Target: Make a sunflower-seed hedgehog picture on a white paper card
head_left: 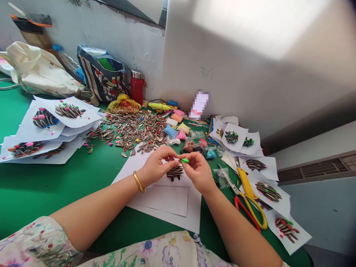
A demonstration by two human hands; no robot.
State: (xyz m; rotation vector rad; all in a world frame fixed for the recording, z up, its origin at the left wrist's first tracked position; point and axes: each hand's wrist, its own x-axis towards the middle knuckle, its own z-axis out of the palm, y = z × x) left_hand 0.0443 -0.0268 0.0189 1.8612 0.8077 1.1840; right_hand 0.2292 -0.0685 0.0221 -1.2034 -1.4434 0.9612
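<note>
My left hand (158, 163) and my right hand (197, 170) meet above a white sheet (167, 200) on the green table (55, 181). Both pinch a small green lump of clay (185, 160) between their fingertips. Just below the hands, on the sheet, lies a hedgehog shape made of sunflower seeds (174, 172). A gold bangle (138, 181) sits on my left wrist.
A heap of sunflower seeds (130, 129) lies behind the hands, with small bags of coloured clay (178, 129) beside it. Finished hedgehog sheets are stacked at the left (44, 126) and right (267, 185). Red and yellow scissors (250, 207) lie at the right. Bags (102, 78) and a red flask (137, 87) stand by the wall.
</note>
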